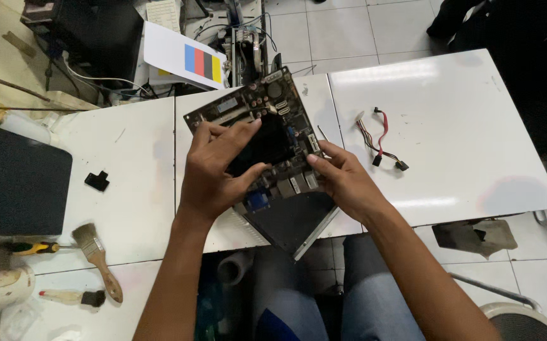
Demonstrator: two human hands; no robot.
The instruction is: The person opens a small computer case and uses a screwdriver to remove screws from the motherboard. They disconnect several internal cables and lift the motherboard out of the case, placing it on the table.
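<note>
A circuit board [258, 136] is clamped by the left hand [213, 167] at 9 o'clock and the right hand [343, 180] at 3 o'clock.

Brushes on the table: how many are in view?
2: a wooden-handled paintbrush near the table's front left edge, and a smaller brush lower left. Others may be out of frame.

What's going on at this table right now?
A seated person holds a green circuit board tilted over a white table. The left hand grips the black block at the board's middle; the right hand steadies its right edge. A grey metal case lies beneath. A cable bundle lies to the right, and two brushes to the left.
</note>
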